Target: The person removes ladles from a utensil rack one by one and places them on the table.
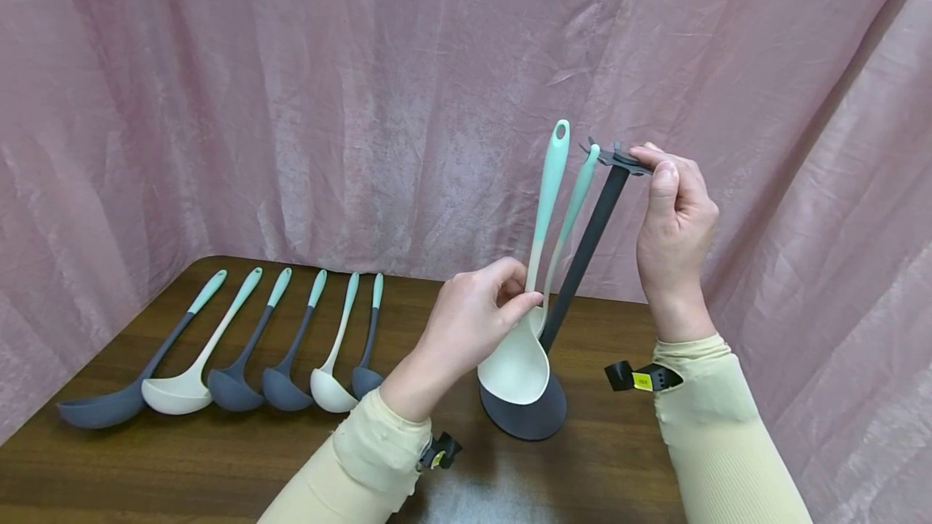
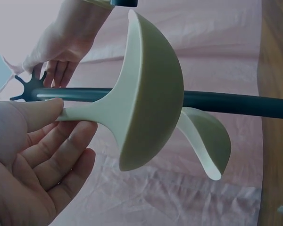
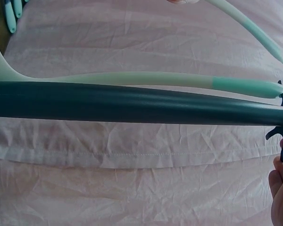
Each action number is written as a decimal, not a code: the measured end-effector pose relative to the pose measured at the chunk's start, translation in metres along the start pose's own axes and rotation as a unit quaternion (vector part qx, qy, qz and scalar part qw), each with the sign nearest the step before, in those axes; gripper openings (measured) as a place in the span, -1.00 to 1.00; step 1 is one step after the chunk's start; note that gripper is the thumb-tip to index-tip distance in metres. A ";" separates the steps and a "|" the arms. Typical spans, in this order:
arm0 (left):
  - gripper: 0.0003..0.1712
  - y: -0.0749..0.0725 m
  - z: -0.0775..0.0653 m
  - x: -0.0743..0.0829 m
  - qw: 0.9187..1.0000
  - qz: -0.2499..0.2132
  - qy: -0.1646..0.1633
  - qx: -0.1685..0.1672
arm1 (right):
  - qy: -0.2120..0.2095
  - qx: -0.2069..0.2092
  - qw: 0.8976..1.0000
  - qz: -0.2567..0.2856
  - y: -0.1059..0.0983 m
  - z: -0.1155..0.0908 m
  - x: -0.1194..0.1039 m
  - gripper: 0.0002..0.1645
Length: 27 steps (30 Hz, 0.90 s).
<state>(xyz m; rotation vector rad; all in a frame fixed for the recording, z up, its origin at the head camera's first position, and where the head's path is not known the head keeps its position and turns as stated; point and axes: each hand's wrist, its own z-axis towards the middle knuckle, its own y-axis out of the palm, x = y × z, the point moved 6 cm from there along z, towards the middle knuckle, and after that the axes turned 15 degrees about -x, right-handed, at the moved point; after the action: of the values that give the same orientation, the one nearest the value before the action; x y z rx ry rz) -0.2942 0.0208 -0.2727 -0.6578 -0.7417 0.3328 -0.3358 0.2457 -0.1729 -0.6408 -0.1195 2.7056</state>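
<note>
My left hand (image 1: 469, 310) pinches a cream ladle (image 1: 515, 370) between thumb and fingers at the lower neck. Its mint handle points up and its bowl hangs in front of the dark round base of the utensil stand (image 1: 593, 245). Up at the stand's hooked top, my right hand (image 1: 677, 221) grips the far side of the hook ring with thumb and fingers. A second cream ladle (image 3: 174, 79) hangs from a hook along the pole; in the left wrist view its bowl (image 2: 210, 141) shows partly behind the held one.
On the wooden table (image 1: 218, 467), to the left, several ladles with mint handles lie in a row, among them a large grey ladle (image 1: 105, 409) and a cream ladle (image 1: 178, 393). A pink curtain (image 1: 328, 103) hangs behind and at the right.
</note>
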 end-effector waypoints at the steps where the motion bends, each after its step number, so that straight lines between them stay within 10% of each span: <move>1: -0.77 -0.001 0.000 0.000 1.000 -0.002 -0.001 0.000 | 0.000 -0.001 1.000 -0.001 0.000 0.000 0.000 -0.61; 27: -0.82 -0.014 -0.017 -0.043 0.991 0.073 -0.107 -0.021 | -0.001 -0.002 1.000 -0.004 -0.001 0.001 -0.006 -0.60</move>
<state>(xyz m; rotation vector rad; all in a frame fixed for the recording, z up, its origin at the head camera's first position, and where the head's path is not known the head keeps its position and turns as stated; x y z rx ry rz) -0.3111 -0.0184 -0.2950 -0.7252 -0.9094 0.5297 -0.3308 0.2446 -0.1696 -0.6385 -0.1270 2.6990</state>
